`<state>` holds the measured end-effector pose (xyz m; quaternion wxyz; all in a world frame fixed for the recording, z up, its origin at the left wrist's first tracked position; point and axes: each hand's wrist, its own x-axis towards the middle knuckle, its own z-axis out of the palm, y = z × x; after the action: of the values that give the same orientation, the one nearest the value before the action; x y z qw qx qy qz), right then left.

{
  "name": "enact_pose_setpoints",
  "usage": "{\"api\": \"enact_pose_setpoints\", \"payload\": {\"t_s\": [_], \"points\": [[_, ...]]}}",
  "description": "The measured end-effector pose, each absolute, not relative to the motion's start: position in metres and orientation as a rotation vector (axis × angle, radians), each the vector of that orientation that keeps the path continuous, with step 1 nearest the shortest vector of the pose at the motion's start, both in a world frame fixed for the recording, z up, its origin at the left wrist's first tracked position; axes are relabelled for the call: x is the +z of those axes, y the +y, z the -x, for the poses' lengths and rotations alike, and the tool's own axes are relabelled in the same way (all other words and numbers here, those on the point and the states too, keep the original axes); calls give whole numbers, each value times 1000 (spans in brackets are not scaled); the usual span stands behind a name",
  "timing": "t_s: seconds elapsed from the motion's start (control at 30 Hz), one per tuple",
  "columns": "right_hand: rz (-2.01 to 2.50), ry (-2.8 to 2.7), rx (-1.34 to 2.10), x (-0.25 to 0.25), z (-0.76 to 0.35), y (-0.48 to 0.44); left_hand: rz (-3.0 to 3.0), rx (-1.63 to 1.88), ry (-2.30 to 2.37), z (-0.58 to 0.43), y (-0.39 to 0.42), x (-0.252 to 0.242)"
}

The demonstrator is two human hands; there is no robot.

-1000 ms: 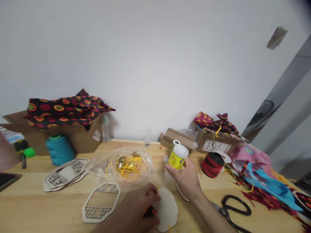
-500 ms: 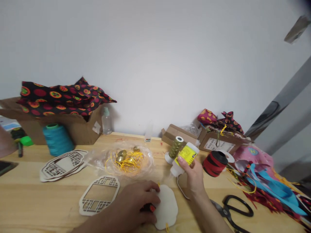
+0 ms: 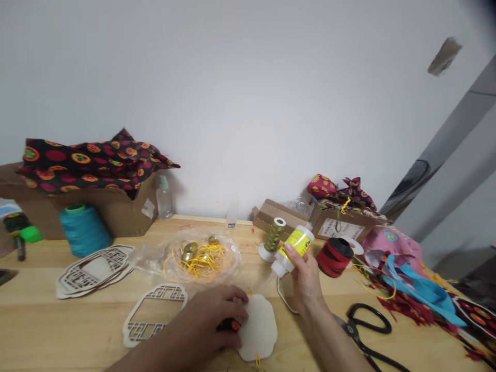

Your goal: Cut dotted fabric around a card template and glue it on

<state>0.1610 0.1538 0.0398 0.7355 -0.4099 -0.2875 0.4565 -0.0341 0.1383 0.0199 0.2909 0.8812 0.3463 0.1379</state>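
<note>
My right hand (image 3: pixel 306 281) is wrapped round a white glue bottle (image 3: pixel 295 247) with a yellow label. The bottle tilts, its nozzle pointing down and left above the table. My left hand (image 3: pixel 219 320) has its curled fingertips on the left edge of a pale scalloped plate (image 3: pixel 259 328), which has a yellow cord loop at top and bottom. Under those fingers shows a bit of black and red patterned material (image 3: pixel 229 325), mostly hidden. Left of that hand lies a lattice-cut pale frame (image 3: pixel 134 315), partly covered by my forearm.
Black-handled scissors (image 3: pixel 354 328) lie right of my right forearm. Behind are a clear bag (image 3: pixel 155 258) with brass bells and yellow cords, a green thread spool (image 3: pixel 275 235) and a red-black roll (image 3: pixel 335 257). Stacked frames (image 3: pixel 95 268) and a teal thread cone (image 3: pixel 85 230) stand left.
The view has shifted slightly, so most things appear a little further left. Both hands keep their holds, and the glue bottle remains tilted above the table.
</note>
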Motion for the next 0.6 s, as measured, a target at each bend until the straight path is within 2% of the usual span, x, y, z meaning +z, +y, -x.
{"api": "enact_pose_setpoints", "payload": {"t_s": [0.6], "points": [[911,-637,992,34,-163,155,-2363,359,906,35,138,23]]}}
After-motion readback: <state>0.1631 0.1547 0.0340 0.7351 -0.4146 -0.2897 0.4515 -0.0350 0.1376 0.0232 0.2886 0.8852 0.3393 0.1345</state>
